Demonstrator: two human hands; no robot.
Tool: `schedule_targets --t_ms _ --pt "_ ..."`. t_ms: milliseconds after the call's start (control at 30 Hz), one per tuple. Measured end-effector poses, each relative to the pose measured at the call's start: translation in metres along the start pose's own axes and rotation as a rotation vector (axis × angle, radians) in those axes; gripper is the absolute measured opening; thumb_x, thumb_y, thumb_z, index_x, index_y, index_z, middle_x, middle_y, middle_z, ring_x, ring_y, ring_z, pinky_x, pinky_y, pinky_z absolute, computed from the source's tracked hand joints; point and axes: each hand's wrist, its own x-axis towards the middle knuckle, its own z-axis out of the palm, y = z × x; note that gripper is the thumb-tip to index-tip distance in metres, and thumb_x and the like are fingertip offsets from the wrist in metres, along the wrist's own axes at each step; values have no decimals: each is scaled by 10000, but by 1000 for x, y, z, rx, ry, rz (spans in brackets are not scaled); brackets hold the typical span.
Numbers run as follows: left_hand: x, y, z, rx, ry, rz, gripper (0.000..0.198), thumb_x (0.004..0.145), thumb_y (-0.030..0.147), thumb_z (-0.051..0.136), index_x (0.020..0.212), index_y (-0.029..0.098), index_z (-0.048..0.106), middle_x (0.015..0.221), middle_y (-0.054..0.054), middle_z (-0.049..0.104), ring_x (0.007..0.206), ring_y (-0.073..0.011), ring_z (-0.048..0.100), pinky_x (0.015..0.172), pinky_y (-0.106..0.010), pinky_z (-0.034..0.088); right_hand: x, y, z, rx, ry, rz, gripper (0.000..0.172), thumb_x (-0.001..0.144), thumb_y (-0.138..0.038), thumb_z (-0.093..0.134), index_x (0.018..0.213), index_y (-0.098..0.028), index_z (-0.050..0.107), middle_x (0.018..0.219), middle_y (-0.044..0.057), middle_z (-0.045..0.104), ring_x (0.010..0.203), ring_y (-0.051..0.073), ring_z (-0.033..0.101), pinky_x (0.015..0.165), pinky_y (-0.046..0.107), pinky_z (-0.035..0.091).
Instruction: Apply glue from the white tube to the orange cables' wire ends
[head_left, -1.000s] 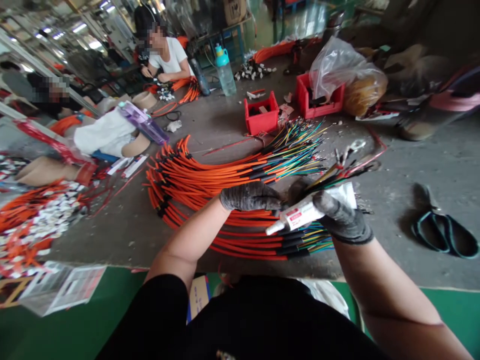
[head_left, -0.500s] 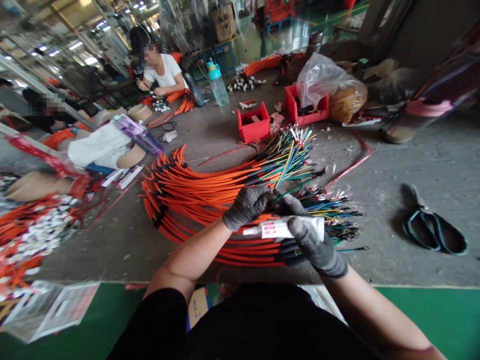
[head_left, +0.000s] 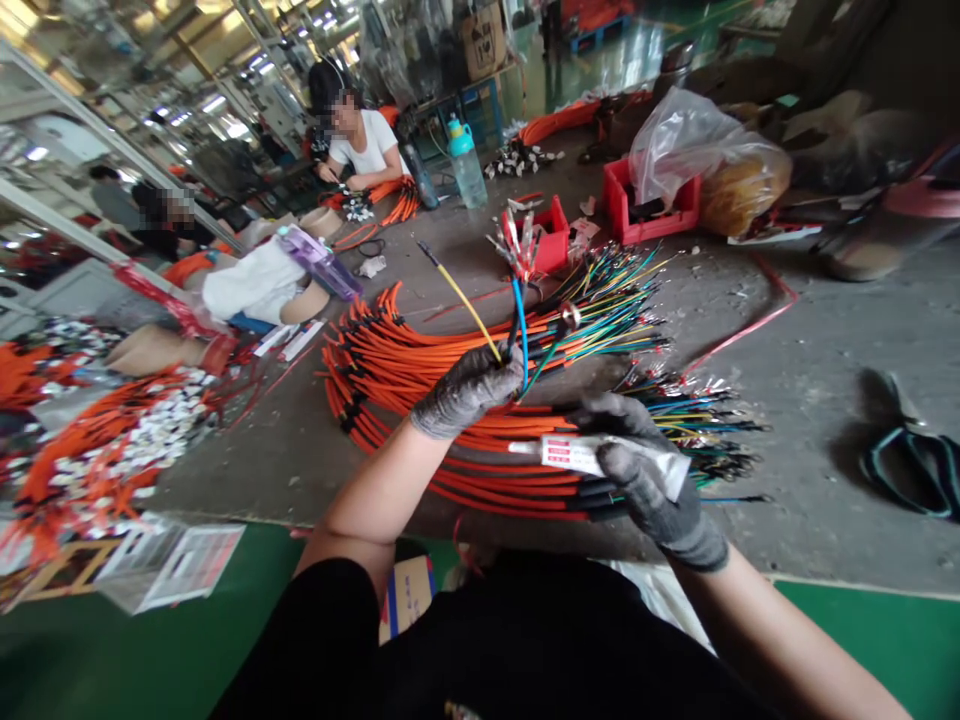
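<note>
Several wires point(head_left: 517, 318) were gripped upright in the left hand point(head_left: 466, 388), tips clear of the cable pile point(head_left: 409, 362), while a tube point(head_left: 581, 454) was clasped in the right hand point(head_left: 651, 488).

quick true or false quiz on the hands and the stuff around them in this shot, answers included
1. The left hand grips coloured wires that fan upward. True.
2. The right hand holds scissors. False: it holds a white tube.
3. The orange cables lie in a pile on the grey floor. True.
4. The bins beyond the cables are blue. False: they are red.
</note>
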Motion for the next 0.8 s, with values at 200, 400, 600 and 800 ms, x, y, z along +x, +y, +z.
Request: schedule_targets --t_ms 200,400,600,800 --pt "-23 29 -6 168 -18 29 545 807 698 758 891 160 773 760 -34 671 715 -157 594 718 -312 523 -1 9 -9 -264 53 -82 392 1047 -501 539 858 -267 790 840 44 719 795 205 656 729 332 520" --pt "-38 33 -8 201 -183 71 850 584 568 980 1310 207 728 717 73 434 626 -79 374 591 -225 388 14 1 9 -374 2 -183 447 1070 -466 479 748 -245 695 735 36 669 712 205 624 704 359 499" --pt "-41 28 -8 146 -147 66 893 564 522 1006 1338 197 701 734 86 383 632 -70 328 561 -213 302 23 -8 14 -398 -25 -251 346 1077 -320 480 781 -225 631 694 14 623 647 187 613 609 317 473" --pt "-40 30 -10 105 -138 89 816 567 529 1004 1255 185 730 712 91 381 645 -78 346 608 -227 356 21 -13 8 -559 0 -361 347 1091 -307 441 788 -233 594 695 12 637 628 181 627 582 308 467"
